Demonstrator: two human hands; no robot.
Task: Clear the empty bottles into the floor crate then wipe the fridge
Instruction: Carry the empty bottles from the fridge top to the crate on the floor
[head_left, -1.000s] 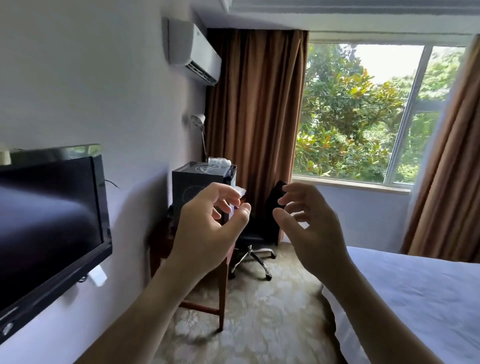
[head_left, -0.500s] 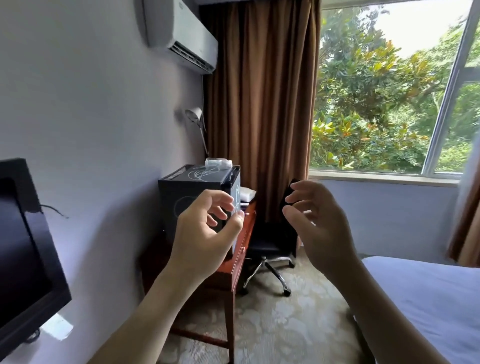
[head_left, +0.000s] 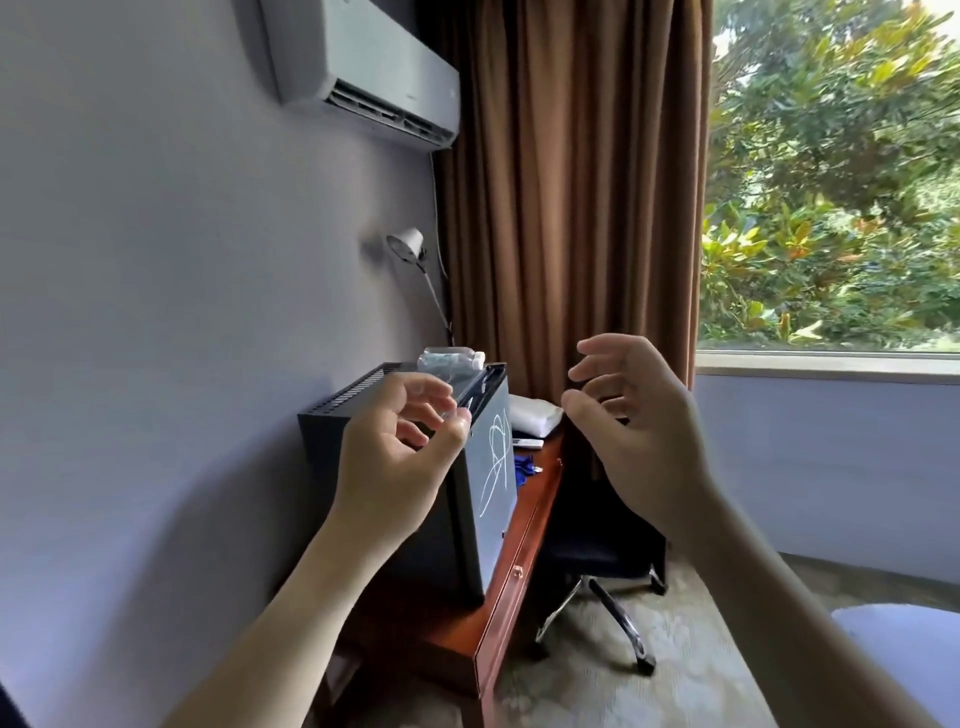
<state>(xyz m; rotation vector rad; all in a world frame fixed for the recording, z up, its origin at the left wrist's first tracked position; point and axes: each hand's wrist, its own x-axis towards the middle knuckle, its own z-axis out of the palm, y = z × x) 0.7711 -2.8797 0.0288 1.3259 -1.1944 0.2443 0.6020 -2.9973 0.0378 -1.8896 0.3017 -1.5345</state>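
A clear, crumpled plastic bottle (head_left: 451, 360) with a white cap is seen lying on its side on the top of a small black cube-shaped fridge (head_left: 415, 467), near that top's front edge, just above and beyond the left hand (head_left: 400, 457); whether it is touched by the fingertips cannot be told; the fridge is stood on a reddish-brown wooden bench (head_left: 498, 597) set against the pale wall, its glossy door marked with white scribbled lines and turned toward the room; the right hand (head_left: 639, 431) is held well apart from the bottle, to the right of the fridge door and in front of the brown curtain (head_left: 571, 182); open air is left between the two hands and above the fridge top, where a white wall-mounted air conditioner (head_left: 358, 67) is hung much higher; beyond the fridge, folded white cloth (head_left: 535, 415) and a small blue object (head_left: 524, 465) are laid on the bench, and a black office chair (head_left: 597, 561) on a chrome base is tucked at the bench's long edge over patterned carpet; a white desk lamp (head_left: 410, 247) is raised behind the fridge; the left hand is half curled, thumb and fingers brought near one another with nothing clearly gripped; the right hand is held loosely spread, fingers curved, with nothing in it.
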